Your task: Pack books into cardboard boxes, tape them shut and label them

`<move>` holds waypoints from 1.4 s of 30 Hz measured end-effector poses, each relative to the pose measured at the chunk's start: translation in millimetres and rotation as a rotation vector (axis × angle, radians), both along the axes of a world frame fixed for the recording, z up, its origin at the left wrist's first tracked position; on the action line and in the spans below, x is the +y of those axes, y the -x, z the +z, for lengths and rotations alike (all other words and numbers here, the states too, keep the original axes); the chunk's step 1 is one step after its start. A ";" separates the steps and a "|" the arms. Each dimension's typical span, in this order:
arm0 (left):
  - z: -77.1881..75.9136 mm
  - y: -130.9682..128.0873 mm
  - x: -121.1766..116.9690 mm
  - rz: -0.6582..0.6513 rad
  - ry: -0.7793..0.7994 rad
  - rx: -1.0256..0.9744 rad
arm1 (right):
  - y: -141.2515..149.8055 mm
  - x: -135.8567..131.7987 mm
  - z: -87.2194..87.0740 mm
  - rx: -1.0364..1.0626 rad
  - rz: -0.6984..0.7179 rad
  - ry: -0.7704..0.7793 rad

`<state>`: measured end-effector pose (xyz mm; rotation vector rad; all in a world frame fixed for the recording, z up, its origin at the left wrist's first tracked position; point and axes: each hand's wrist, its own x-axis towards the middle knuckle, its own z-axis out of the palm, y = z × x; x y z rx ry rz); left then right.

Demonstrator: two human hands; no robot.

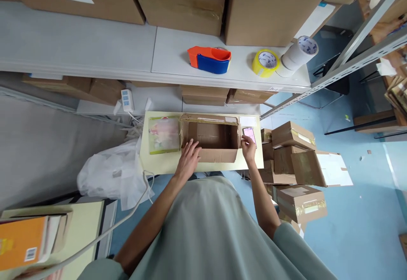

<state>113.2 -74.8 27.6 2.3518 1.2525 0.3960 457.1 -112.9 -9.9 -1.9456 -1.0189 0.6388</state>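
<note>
I have the open cardboard box point(218, 156) on the pale yellow table point(165, 164), straight in front of the body, its long axis running from left to right and its opening facing up toward my camera. The relation I judge to matter most is that the two hands stand at opposite short ends of that long axis, with the box's length between them. The left hand point(190, 156) is at the near left corner, its fingers extended and slightly spread over the near edge and a little of the opening; it is not closed around anything. From it, most of the box lies to the right. The right hand point(248, 148) is at the right end, fingers bent in toward the right wall, so from there the box lies to the left. I cannot tell whether those fingertips pinch the wall or a flap, or merely sit against it. As for which is nearer, I see little between them: the left laps over the cardboard, while the right meets only its end. A phone point(249, 133) with a lit screen lies just beyond the right hand, below a white label point(248, 121). On the other side, a clear plastic packet point(163, 135) lies flat just beside the box's left end, beyond the left hand.
</note>
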 end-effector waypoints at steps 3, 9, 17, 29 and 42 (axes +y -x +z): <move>-13.7 -5.0 5.6 0.034 0.010 -0.055 | -8.3 24.1 13.3 0.017 0.082 -0.048; -26.2 -5.4 5.7 0.063 0.007 -0.108 | -29.7 90.7 37.1 -0.156 0.274 -0.147; -26.9 5.2 -3.8 0.007 0.006 -0.101 | -22.4 150.3 28.6 -0.098 0.281 -0.096; -3.3 -0.6 4.9 0.045 0.104 -0.273 | -1.1 155.1 16.3 -0.211 0.173 0.026; -9.5 101.5 115.4 0.827 0.239 -0.290 | 63.4 48.5 94.7 -0.527 0.246 -0.026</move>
